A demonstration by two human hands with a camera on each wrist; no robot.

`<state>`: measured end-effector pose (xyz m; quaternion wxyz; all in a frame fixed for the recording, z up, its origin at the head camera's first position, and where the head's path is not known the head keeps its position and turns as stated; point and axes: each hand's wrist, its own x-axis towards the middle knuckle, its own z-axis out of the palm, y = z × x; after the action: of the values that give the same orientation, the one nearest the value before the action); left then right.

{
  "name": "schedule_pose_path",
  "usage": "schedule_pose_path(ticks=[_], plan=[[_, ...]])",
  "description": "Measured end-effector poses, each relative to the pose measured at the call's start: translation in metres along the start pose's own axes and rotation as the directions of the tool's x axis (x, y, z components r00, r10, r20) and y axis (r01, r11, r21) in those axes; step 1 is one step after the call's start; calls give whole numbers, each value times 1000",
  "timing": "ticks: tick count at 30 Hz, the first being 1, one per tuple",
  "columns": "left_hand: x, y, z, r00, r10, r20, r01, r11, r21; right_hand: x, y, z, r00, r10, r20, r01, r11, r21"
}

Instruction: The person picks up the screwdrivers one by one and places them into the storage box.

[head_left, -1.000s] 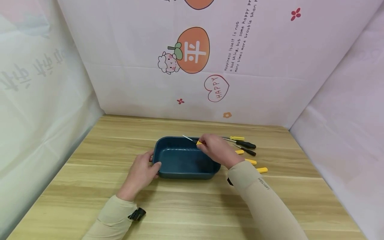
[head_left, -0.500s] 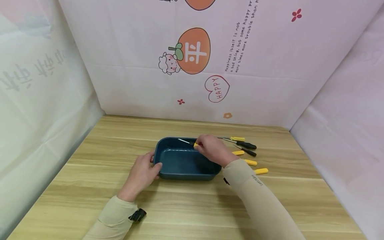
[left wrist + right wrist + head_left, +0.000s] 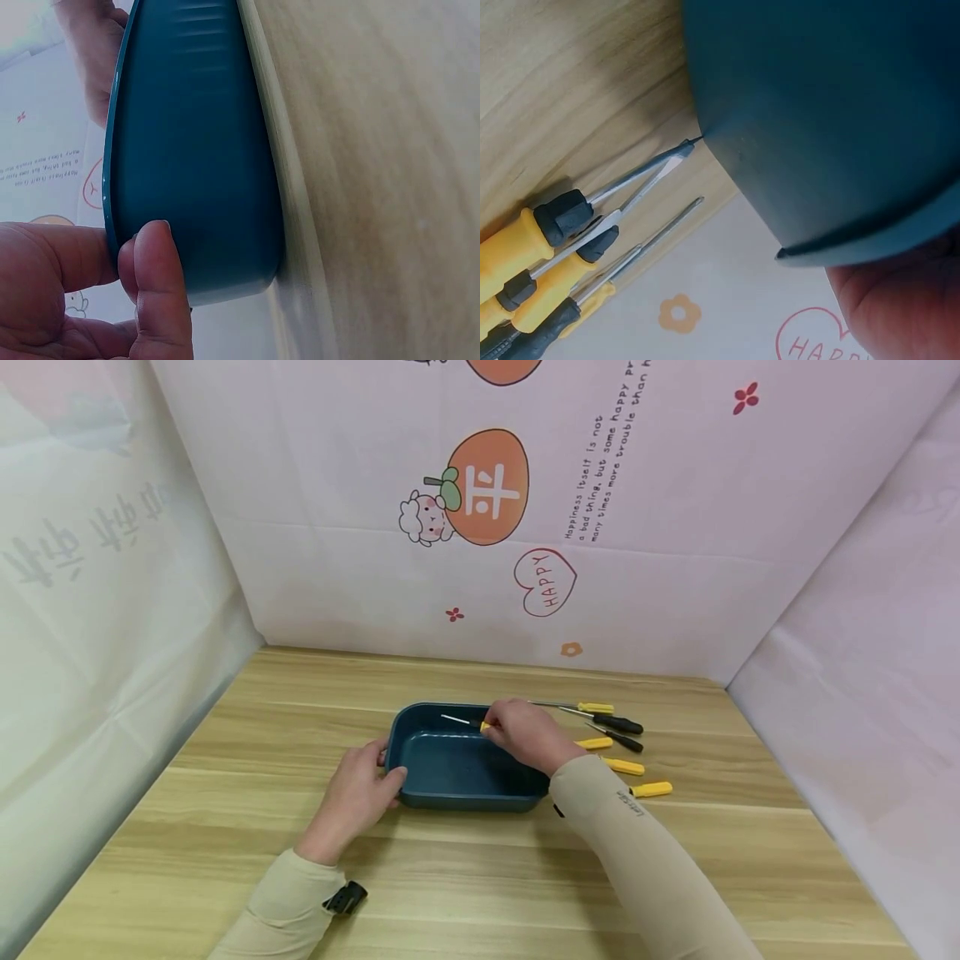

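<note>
A dark teal rectangular bin (image 3: 457,777) sits on the table. At its left end my left hand (image 3: 351,793) grips it, thumb over the rim and fingers against the outside. In the left wrist view those fingers (image 3: 161,292) touch the bin's outer wall (image 3: 195,150). My right hand (image 3: 528,735) reaches over the bin and pinches a screwdriver (image 3: 476,723) with a yellow handle, mostly covered by the hand. The blade points left near the back wall. In the right wrist view the bin's wall hides the held screwdriver, and only part of the right hand (image 3: 900,307) shows.
Right of the bin lie several more screwdrivers, such as a black-handled one (image 3: 618,724) and a yellow-handled one (image 3: 652,789). Their blades point toward the bin, one close to its wall. A printed cloth (image 3: 337,568) hangs behind the wooden table (image 3: 187,827).
My right hand has shifted a little left and lower with the screwdriver, whose tip has dropped from the back rim to inside the bin. The left hand keeps its hold.
</note>
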<state>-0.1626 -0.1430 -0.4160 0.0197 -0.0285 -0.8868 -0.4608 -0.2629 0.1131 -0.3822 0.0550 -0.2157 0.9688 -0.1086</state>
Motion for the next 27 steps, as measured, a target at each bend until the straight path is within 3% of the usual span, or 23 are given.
schedule_pose_path(ticks=[6,21,27], plan=[[0,-1,0,1000,-1,0,1,1000,-1,4,-1,6,1000,-13,9,14,1000,-8],[1,-1,0,1000,5,-3,-5,1000,-20,12,0,19,1000,-7,28,4,996,84],[1,-1,0,1000,5,-5,-5,1000,-18,15,1,23,1000,8,20,-9,998,66]])
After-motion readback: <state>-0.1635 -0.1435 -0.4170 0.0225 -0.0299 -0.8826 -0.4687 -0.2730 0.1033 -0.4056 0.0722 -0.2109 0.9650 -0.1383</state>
